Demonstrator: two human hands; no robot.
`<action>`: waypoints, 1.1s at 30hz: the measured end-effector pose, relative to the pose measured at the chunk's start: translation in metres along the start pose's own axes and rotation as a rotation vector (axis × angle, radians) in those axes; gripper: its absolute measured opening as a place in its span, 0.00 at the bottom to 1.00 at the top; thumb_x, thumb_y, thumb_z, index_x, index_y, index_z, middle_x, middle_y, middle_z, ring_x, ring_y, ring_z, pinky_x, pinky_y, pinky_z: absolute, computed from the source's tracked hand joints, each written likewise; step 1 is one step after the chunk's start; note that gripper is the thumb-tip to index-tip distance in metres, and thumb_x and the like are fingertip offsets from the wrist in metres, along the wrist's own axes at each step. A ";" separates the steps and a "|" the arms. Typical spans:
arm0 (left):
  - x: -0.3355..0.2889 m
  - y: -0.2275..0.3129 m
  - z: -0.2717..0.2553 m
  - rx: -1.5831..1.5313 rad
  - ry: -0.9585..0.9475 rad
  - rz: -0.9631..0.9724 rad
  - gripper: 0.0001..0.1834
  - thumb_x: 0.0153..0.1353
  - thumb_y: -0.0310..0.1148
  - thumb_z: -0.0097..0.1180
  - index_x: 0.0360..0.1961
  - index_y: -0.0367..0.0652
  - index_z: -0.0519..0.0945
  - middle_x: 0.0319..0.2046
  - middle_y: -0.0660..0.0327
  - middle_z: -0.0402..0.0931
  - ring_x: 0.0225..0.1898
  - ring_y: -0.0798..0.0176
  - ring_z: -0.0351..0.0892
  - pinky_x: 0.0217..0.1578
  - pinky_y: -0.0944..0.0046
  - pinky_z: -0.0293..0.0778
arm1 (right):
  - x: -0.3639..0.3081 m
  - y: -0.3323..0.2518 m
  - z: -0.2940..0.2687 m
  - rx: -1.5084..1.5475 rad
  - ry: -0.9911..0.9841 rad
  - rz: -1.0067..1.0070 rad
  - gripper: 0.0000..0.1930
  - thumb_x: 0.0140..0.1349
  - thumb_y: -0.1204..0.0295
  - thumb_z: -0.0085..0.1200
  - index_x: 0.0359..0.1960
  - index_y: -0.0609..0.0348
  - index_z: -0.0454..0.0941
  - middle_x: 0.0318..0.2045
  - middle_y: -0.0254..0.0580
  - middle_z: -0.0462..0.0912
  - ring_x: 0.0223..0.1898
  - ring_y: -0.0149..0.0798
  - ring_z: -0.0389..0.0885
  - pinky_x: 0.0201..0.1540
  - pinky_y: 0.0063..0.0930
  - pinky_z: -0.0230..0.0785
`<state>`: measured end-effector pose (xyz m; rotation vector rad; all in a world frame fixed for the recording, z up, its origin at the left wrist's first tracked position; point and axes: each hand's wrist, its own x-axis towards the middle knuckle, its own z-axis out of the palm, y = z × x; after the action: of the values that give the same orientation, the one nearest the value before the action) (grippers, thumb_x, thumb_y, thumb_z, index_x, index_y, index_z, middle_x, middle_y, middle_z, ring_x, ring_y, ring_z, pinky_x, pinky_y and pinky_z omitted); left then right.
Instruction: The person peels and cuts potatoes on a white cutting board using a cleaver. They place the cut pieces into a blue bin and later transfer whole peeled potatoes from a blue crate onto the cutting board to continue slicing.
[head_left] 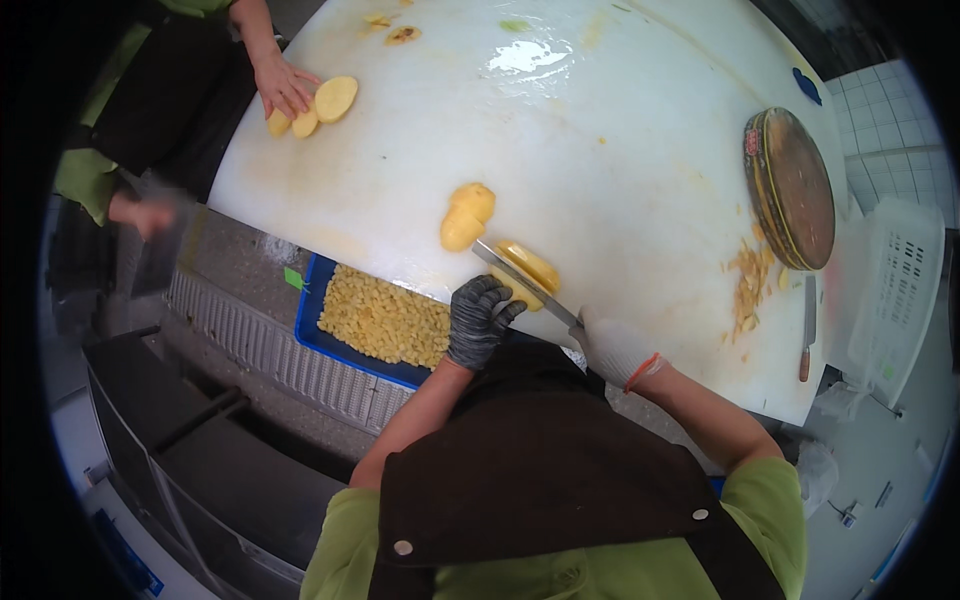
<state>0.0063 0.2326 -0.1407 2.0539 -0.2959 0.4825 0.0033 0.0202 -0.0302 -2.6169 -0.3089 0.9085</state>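
My left hand (482, 318), in a dark grey knit glove, has its fingers curled on a peeled yellow potato (516, 288) near the table's front edge. In a white glove with an orange-red cuff, my right hand (616, 346) grips a knife (522, 280). Its long blade slants across the potato close to my left fingertips. A cut portion of potato (530, 262) lies on the blade's far side. Just beyond the knife tip rest peeled potatoes (468, 214), touching each other. The knife handle is mostly hidden in my right hand.
Below the white table (400, 180), a blue bin (310, 325) holds diced potato (385, 315). At far left, a co-worker's hand (283, 85) touches potato pieces (335, 100). Rightward are a round chopping board (800, 190), peelings (748, 285), another knife (808, 330) and a white crate (895, 290).
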 end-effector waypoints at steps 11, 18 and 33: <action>0.003 0.003 -0.009 0.078 -0.167 -0.111 0.27 0.40 0.36 0.74 0.42 0.42 0.78 0.42 0.52 0.76 0.45 0.47 0.75 0.47 0.52 0.72 | -0.016 0.011 -0.018 0.202 0.301 -0.177 0.13 0.67 0.62 0.47 0.43 0.59 0.72 0.25 0.54 0.79 0.28 0.56 0.79 0.32 0.47 0.70; 0.097 -0.024 -0.016 0.224 -0.790 0.413 0.50 0.32 0.50 0.73 0.60 0.46 0.68 0.57 0.51 0.68 0.57 0.45 0.67 0.57 0.49 0.65 | -0.015 0.038 -0.014 0.581 0.233 0.208 0.16 0.67 0.62 0.45 0.44 0.64 0.70 0.28 0.62 0.78 0.31 0.61 0.78 0.33 0.43 0.69; 0.020 -0.003 0.033 0.044 -0.074 -0.055 0.31 0.44 0.36 0.72 0.49 0.39 0.74 0.46 0.50 0.74 0.46 0.46 0.75 0.47 0.52 0.73 | -0.024 0.028 -0.020 0.192 0.312 0.096 0.13 0.68 0.61 0.39 0.42 0.58 0.66 0.23 0.59 0.78 0.26 0.64 0.76 0.31 0.56 0.67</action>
<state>0.0326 0.2050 -0.1489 2.1206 -0.2739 0.3827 -0.0002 -0.0184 -0.0132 -2.5583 -0.0139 0.5150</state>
